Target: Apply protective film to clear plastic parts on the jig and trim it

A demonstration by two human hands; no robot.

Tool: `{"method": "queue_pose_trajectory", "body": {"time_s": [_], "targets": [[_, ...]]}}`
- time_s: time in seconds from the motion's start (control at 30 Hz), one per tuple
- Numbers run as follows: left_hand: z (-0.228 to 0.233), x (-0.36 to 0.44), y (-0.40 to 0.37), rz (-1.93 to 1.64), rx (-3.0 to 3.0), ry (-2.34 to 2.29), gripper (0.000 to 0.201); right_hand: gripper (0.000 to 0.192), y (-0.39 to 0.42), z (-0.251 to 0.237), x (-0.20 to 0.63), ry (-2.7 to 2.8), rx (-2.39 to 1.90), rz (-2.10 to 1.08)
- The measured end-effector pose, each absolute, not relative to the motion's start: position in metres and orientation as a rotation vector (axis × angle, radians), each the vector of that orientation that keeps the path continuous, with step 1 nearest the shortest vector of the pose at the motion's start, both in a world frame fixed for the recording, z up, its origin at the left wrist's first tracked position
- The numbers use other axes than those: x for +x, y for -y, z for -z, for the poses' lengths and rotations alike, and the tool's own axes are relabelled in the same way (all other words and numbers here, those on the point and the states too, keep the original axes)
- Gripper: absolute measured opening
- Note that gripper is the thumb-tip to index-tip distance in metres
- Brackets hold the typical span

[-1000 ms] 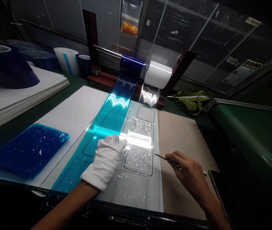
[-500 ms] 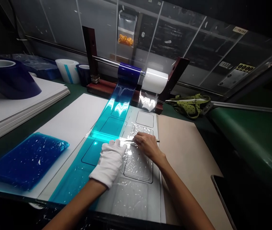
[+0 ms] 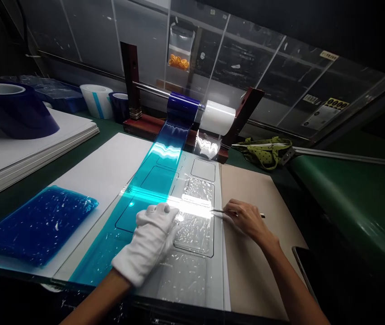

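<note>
My left hand (image 3: pixel 148 241), in a white glove, lies flat on the film sheet, where the blue film strip (image 3: pixel 151 178) meets the clear film strip (image 3: pixel 195 216). Its fingertips touch a bright glare band across the strips. My right hand (image 3: pixel 248 219) is bare and pinches a thin metal blade tool (image 3: pixel 220 211), whose tip rests at the right edge of the clear strip. Both strips run from a blue roll (image 3: pixel 182 108) and a white roll (image 3: pixel 216 118) on a rod at the back.
A brown board (image 3: pixel 256 253) lies to the right, a white sheet (image 3: pixel 100 171) and a blue film pad (image 3: pixel 33 223) to the left. Stacked white boards (image 3: pixel 26 144) carry a large blue roll (image 3: pixel 12 108). A green pouch (image 3: pixel 266 149), spare tape rolls (image 3: pixel 97 100) and a dark device (image 3: pixel 303 271) are nearby.
My right hand with the blade swept left across the clear strip to the gloved fingers, then drew back right to the strip's edge. The left hand stayed pressed in place.
</note>
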State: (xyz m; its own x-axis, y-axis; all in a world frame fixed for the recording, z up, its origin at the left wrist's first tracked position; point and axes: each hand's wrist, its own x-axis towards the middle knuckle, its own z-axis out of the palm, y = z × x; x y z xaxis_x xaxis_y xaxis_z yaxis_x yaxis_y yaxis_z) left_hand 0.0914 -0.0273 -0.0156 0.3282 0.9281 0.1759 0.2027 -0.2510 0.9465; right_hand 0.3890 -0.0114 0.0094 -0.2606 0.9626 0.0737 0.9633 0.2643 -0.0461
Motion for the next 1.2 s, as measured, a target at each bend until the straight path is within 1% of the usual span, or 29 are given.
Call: {"method": "queue_pose_trajectory", "body": {"time_s": [0.07, 0.1, 0.17, 0.2, 0.23, 0.27, 0.3, 0.43, 0.5, 0.57, 0.67, 0.77, 0.87, 0.97, 1.07, 1.2], "targets": [[0.018, 0.085, 0.054, -0.875, 2.035, -1.256, 0.057, 0.018, 0.019, -0.012, 0.401, 2.411, -1.890, 0.019], [0.021, 0.081, 0.068, -0.801, 2.259, -1.385, 0.068, 0.019, 0.023, -0.013, 0.406, 2.398, -1.910, 0.024], [0.030, 0.071, 0.093, -0.705, 2.550, -1.449, 0.090, 0.019, 0.032, -0.014, 0.415, 2.357, -1.954, 0.036], [0.035, 0.067, 0.103, -0.710, 2.643, -1.431, 0.097, 0.018, 0.038, -0.015, 0.418, 2.328, -1.977, 0.043], [0.041, 0.063, 0.112, -0.736, 2.719, -1.399, 0.100, 0.017, 0.044, -0.015, 0.421, 2.296, -1.997, 0.046], [0.046, 0.060, 0.119, -0.781, 2.802, -1.378, 0.097, 0.016, 0.051, -0.014, 0.422, 2.265, -2.013, 0.044], [0.051, 0.058, 0.124, -0.839, 2.865, -1.358, 0.090, 0.016, 0.059, -0.014, 0.423, 2.237, -2.022, 0.035], [0.063, 0.053, 0.132, -1.078, 2.924, -1.371, 0.043, 0.016, 0.089, -0.010, 0.419, 2.167, -2.013, -0.044], [0.060, 0.052, 0.130, -1.170, 2.866, -1.399, 0.030, 0.017, 0.102, -0.009, 0.416, 2.130, -1.994, -0.089], [0.051, 0.052, 0.126, -1.271, 2.780, -1.316, 0.020, 0.017, 0.112, -0.007, 0.413, 2.062, -1.966, -0.152], [0.031, 0.055, 0.116, -1.380, 2.699, -1.160, 0.017, 0.017, 0.122, -0.004, 0.409, 1.959, -1.886, -0.248], [0.011, 0.061, 0.107, -1.461, 2.605, -1.226, 0.017, 0.015, 0.129, 0.001, 0.405, 1.918, -1.792, -0.285], [-0.001, 0.065, 0.101, -1.478, 2.564, -1.272, 0.021, 0.011, 0.133, 0.003, 0.399, 1.910, -1.708, -0.313], [-0.002, 0.064, 0.101, -1.531, 2.543, -1.257, 0.018, 0.008, 0.133, 0.002, 0.385, 1.953, -1.628, -0.336], [0.002, 0.060, 0.105, -1.487, 2.579, -1.250, 0.016, 0.011, 0.126, -0.003, 0.358, 2.072, -1.604, -0.340], [0.007, 0.058, 0.114, -1.473, 2.605, -1.244, 0.013, 0.015, 0.103, -0.013, 0.311, 2.350, -1.617, -0.262]]}}
